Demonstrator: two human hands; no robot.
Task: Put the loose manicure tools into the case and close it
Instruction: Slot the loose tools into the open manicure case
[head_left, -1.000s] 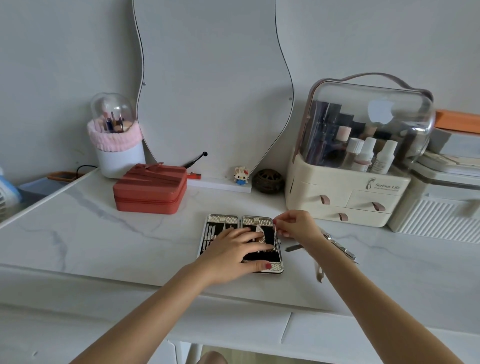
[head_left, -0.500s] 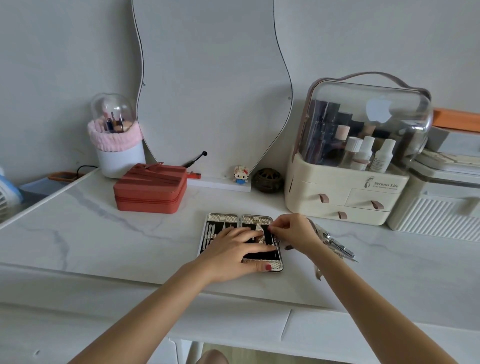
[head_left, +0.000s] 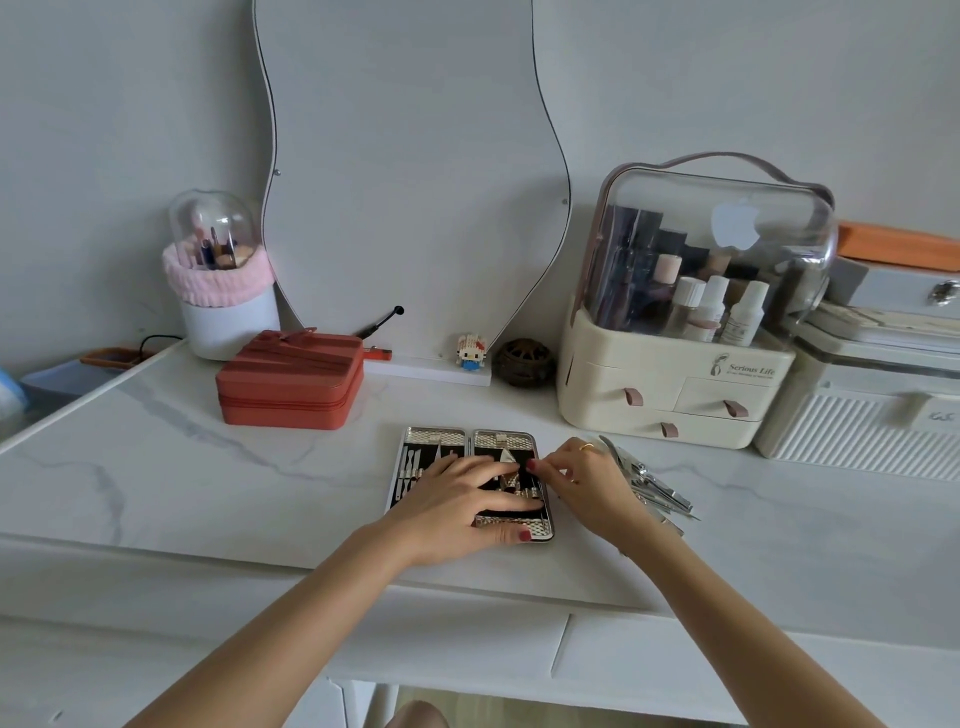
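Two bare hands work over the open manicure case (head_left: 470, 480), which lies flat near the front edge of the marble table (head_left: 156, 467), about midway along it. The left hand (head_left: 457, 506) lies flat across the case with fingers spread and straight, pressing on both halves and hiding much of the black lining; thin metal tools show in the left half beside it. The right hand (head_left: 576, 475) has its fingers curled at the right half's outer edge, fingertips pinched together; whether they hold a tool is hidden. Just right of that hand, a pile of loose manicure tools (head_left: 649, 483) rests on the table, partly covered by the wrist.

Behind the case toward the back edge stand a red zip box (head_left: 291, 379), a white brush holder (head_left: 223, 280) with a pink band and clear dome, a wavy mirror (head_left: 415, 171), a small toy figure (head_left: 470, 351) and a dark openwork ball (head_left: 523, 362). Toward the back right corner sit a cream cosmetics organiser (head_left: 675, 374) with a clear lid and a ribbed white box (head_left: 862, 421).

Compared with a second ago, the right hand has moved in from the case's far right corner to its inner right edge, while the left hand stays pressed on the case. The loose tools are now bunched closer to the right wrist.
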